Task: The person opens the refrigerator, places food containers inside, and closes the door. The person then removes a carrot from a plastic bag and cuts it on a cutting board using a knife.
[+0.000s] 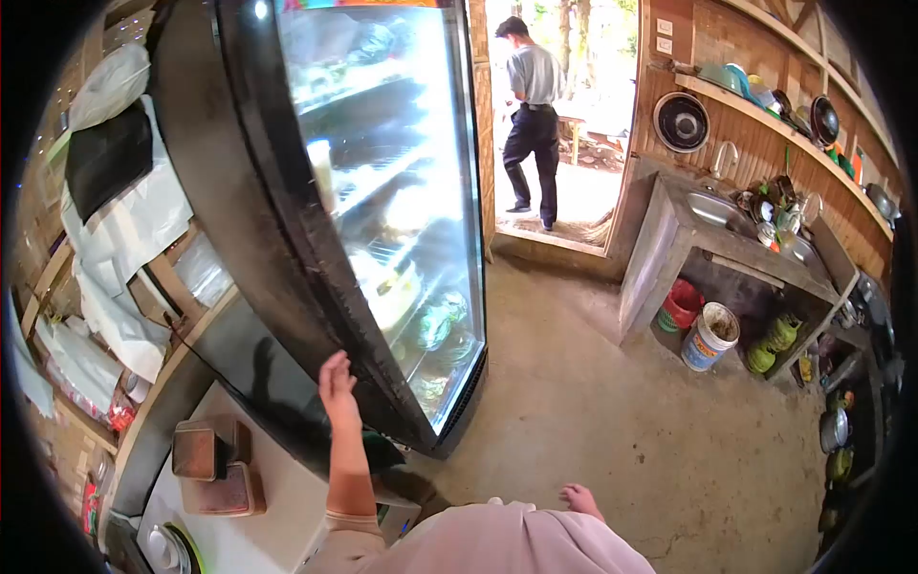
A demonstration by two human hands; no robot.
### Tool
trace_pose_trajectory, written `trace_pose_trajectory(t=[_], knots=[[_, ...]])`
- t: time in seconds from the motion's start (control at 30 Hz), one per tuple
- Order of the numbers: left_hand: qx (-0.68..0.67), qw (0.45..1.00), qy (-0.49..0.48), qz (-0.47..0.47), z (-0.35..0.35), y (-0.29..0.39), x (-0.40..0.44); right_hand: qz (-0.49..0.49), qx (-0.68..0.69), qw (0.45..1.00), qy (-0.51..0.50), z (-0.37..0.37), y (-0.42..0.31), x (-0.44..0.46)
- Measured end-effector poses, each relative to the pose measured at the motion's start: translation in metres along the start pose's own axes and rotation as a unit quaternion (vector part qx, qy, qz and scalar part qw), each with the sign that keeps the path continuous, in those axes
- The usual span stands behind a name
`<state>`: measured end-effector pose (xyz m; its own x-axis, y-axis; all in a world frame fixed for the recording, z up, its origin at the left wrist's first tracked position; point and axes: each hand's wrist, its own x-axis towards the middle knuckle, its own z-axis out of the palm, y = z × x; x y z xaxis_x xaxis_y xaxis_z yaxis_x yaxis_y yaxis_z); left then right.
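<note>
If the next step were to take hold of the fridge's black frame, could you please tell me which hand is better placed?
Left, I would judge: the left hand is raised close to the fridge's black frame, while the right hand is clearly farther from it.

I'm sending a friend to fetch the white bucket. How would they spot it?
To the right of the open doorway stands a concrete counter with a sink set in it. On the floor beneath is the bucket, between a red container and some green ones. Unlike them, it is white with a blue label.
</note>
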<state>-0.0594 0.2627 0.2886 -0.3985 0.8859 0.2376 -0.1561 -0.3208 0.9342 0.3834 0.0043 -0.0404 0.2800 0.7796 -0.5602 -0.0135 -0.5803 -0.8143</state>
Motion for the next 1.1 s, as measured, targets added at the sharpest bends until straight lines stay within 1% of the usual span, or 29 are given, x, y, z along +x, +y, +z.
trace_pose_trajectory(t=[0.03, 0.07, 0.1, 0.13, 0.17, 0.23, 0.3, 0.37, 0.4, 0.43, 0.5, 0.57, 0.6, 0.63, 0.67, 0.73, 0.77, 0.83, 0.9, 0.97, 1.03, 1.1], knots=[[0.002, 1.000, 0.002, 0.031, 0.009, 0.010, 0.009, -0.031, 0.050, 0.997, 0.050, -0.013, -0.013, 0.002], [-0.005, 0.998, 0.021, 0.059, 0.031, 0.013, 0.021, -0.027, 0.048, 0.997, 0.049, -0.037, -0.031, 0.011], [-0.010, 0.995, 0.040, 0.090, 0.041, 0.018, 0.029, -0.038, 0.071, 0.993, 0.090, -0.054, -0.048, 0.011], [-0.026, 0.994, 0.049, 0.092, 0.052, 0.017, 0.034, -0.049, 0.093, 0.986, 0.131, -0.071, -0.063, 0.015], [-0.023, 0.994, 0.054, 0.092, 0.062, 0.013, 0.037, -0.048, 0.090, 0.987, 0.126, -0.089, -0.075, 0.023], [-0.021, 0.976, 0.165, 0.140, 0.083, 0.005, 0.040, -0.020, 0.172, 0.967, 0.185, -0.127, -0.090, 0.042], [-0.020, 0.967, 0.198, 0.158, 0.102, 0.005, 0.040, -0.028, 0.183, 0.967, 0.177, -0.172, -0.095, 0.071], [-0.042, 0.955, 0.266, 0.122, 0.130, 0.030, 0.029, -0.035, 0.193, 0.967, 0.163, -0.220, -0.109, 0.097], [-0.017, 0.945, 0.304, 0.117, 0.126, 0.025, 0.035, -0.037, 0.188, 0.967, 0.166, -0.242, -0.119, 0.111], [-0.013, 0.941, 0.316, 0.122, 0.122, 0.023, 0.041, -0.043, 0.183, 0.968, 0.167, -0.260, -0.132, 0.125], [0.076, 0.936, 0.298, 0.173, 0.113, 0.019, 0.052, -0.056, 0.171, 0.971, 0.157, -0.294, -0.161, 0.148], [0.091, 0.928, 0.310, 0.187, 0.104, 0.012, 0.065, -0.067, 0.160, 0.974, 0.144, -0.313, -0.199, 0.163], [0.073, 0.931, 0.303, 0.190, 0.100, 0.011, 0.066, -0.088, 0.178, 0.968, 0.153, -0.318, -0.216, 0.169], [0.056, 0.934, 0.295, 0.193, 0.097, 0.011, 0.065, -0.107, 0.197, 0.961, 0.162, -0.317, -0.231, 0.175], [0.067, 0.937, 0.299, 0.168, 0.093, 0.013, 0.066, -0.105, 0.191, 0.965, 0.145, -0.311, -0.245, 0.180], [0.082, 0.939, 0.311, 0.122, 0.097, 0.023, 0.058, -0.150, 0.195, 0.957, 0.152, -0.300, -0.274, 0.188], [0.112, 0.938, 0.306, 0.115, 0.091, 0.024, 0.059, -0.152, 0.187, 0.961, 0.138, -0.287, -0.295, 0.187], [0.106, 0.942, 0.294, 0.123, 0.089, 0.026, 0.059, -0.164, 0.144, 0.969, 0.112, -0.245, -0.332, 0.180], [0.117, 0.945, 0.284, 0.114, 0.084, 0.026, 0.060, -0.220, 0.131, 0.967, 0.008, -0.196, -0.358, 0.185], [0.127, 0.944, 0.280, 0.122, 0.085, 0.027, 0.059, -0.277, 0.086, 0.956, -0.048, -0.133, -0.400, 0.166], [0.129, 0.948, 0.266, 0.117, 0.086, 0.028, 0.057, -0.392, 0.106, 0.902, -0.145, -0.071, -0.429, 0.163], [0.122, 0.950, 0.262, 0.120, 0.094, 0.034, 0.053, -0.480, 0.108, 0.845, -0.209, -0.011, -0.465, 0.129]])
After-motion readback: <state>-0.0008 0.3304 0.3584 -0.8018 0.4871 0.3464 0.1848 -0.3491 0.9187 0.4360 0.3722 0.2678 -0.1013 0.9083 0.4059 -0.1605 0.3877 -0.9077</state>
